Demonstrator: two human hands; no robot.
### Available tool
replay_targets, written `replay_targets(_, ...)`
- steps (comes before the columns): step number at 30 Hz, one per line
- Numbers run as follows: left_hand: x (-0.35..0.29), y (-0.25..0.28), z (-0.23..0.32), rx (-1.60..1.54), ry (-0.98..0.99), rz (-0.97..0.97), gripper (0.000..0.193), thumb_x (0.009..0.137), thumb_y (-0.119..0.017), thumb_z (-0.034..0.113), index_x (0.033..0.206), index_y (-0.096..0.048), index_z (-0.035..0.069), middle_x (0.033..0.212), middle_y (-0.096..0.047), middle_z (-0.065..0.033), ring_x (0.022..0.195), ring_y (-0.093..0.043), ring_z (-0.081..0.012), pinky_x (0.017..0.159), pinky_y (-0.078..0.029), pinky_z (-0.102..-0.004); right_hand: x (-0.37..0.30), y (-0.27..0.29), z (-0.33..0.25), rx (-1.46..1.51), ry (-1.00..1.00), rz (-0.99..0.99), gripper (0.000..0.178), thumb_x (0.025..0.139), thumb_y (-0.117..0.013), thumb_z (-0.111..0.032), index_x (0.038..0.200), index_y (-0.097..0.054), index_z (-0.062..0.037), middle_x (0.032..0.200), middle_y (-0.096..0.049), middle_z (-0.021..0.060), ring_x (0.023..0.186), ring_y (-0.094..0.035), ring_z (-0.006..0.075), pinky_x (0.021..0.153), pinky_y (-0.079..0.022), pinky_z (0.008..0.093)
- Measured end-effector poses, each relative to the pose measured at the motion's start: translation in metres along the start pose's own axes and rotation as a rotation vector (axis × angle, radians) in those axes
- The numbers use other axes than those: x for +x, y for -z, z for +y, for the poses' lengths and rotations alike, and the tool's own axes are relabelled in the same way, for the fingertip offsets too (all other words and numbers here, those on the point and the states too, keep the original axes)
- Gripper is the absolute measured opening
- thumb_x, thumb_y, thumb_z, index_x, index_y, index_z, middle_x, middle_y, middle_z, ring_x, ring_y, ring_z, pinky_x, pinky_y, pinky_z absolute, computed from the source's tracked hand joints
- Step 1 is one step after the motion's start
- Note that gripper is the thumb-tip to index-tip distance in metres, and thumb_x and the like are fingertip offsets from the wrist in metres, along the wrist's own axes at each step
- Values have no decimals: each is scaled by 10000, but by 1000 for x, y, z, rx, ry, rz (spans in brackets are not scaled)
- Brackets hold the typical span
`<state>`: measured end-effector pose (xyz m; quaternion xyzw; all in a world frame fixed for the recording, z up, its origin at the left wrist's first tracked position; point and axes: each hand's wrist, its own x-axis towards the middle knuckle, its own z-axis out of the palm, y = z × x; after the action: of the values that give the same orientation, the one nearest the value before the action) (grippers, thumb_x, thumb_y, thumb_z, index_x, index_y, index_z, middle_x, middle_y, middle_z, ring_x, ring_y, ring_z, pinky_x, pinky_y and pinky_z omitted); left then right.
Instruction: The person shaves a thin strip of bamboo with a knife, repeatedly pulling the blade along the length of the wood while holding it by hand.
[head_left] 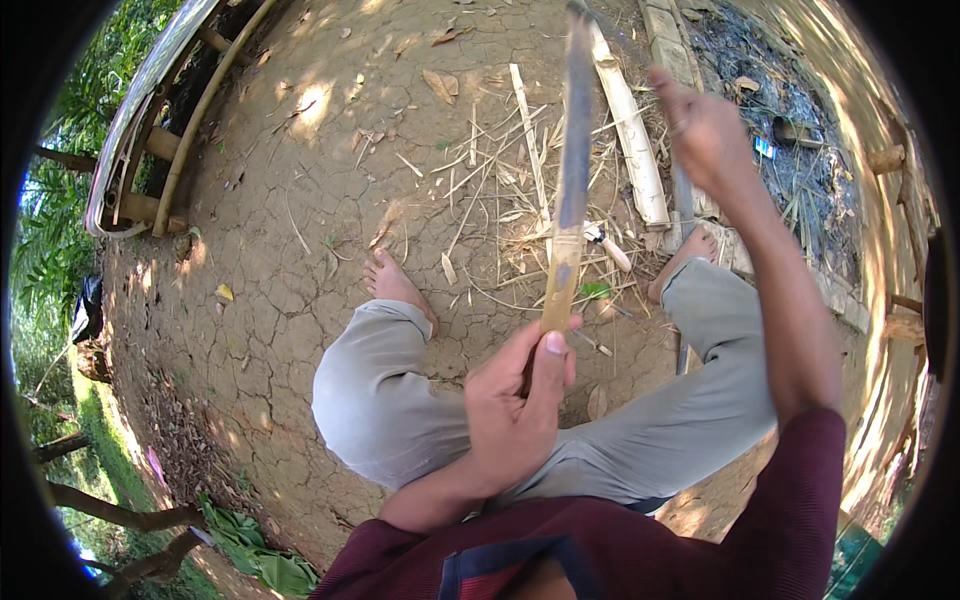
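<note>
My left hand is closed round the lower end of a long flat bamboo strip. The strip points up and away from me, pale yellow near my fingers and dark grey above a node-like band. At the right my right hand is raised, apart from the strip. One finger points up and the others look bent, but motion smears them and I cannot see whether they hold anything. Under the strip, a small knife with a pale wooden handle lies among bamboo shavings. Beyond it rests a split bamboo piece.
My bare feet rest on cracked earth on either side of the shavings. A brick edging borders an ashy patch at the right. At the far left stands a bamboo-framed structure; green leaves lie at lower left.
</note>
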<state>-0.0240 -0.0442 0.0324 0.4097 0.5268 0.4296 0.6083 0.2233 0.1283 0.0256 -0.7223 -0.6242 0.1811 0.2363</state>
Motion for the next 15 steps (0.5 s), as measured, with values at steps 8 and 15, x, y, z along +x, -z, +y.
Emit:
replay_targets(8, 35, 9, -9, -263, 132, 27, 308, 1059, -473, 231, 1163, -623, -17, 767, -584, -12, 509, -367, -8, 444, -281, -190, -59, 6, -42, 133, 280, -109, 725, 937, -464, -692, 658, -555, -29, 511, -480, 66, 462, -501, 195, 461, -388, 339)
replay_targets(15, 33, 10, -9, -305, 120, 40, 265, 1048, -486, 180, 952, -640, -14, 756, -597, -32, 530, -406, -33, 467, -312, -211, -96, -33, -55, -79, 641, -171, 701, 800, -641, -699, 655, -571, -17, 508, -579, 147, 459, -622, 328, 453, -509, 414)
